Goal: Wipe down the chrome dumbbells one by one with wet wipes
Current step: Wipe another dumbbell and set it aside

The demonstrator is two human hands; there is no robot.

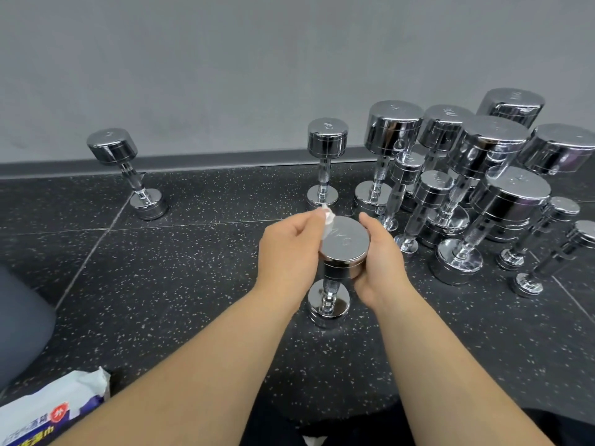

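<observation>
**Inspector:** Item under work?

**Assessor:** One small chrome dumbbell (pixel 343 252), standing upright on its lower head on the black speckled rubber floor (pixel 193 268), dead centre of the view. Its top face carries a KG stamp.

**Inspector:** Hands?

**Assessor:** The left hand (pixel 289 252) has thumb and forefinger closed together on a small white wet wipe (pixel 328 220), pinching it against the top face's rim at about 10 o'clock. The right hand (pixel 380 259) is wrapped round the side of the upper head from 3 o'clock, fingers curled on the chrome, thumb raised along the rim.

**Inspector:** Remaining stock, bearings from that dumbbell?

**Assessor:** At 12 o'clock, near, a single upright dumbbell (pixel 326 162). At 10 o'clock, well apart, a lone dumbbell (pixel 128 175), also on end, close to the skirting. From 1 to 3 o'clock, a crowded cluster of dumbbells (pixel 483 188) in mixed sizes, all standing on end, several touching or overlapping in view.

**Inspector:** Supplies?

**Assessor:** A wipes pack (pixel 48 410), white and blue with a red badge, on the floor at 8 o'clock, partly cut off by the frame.

**Inspector:** Surroundings?

**Assessor:** A plain grey wall (pixel 225 59) behind. At 9 o'clock, on the frame edge, a dark grey rounded shape (pixel 19 323), possibly a knee; the view does not settle it.
</observation>
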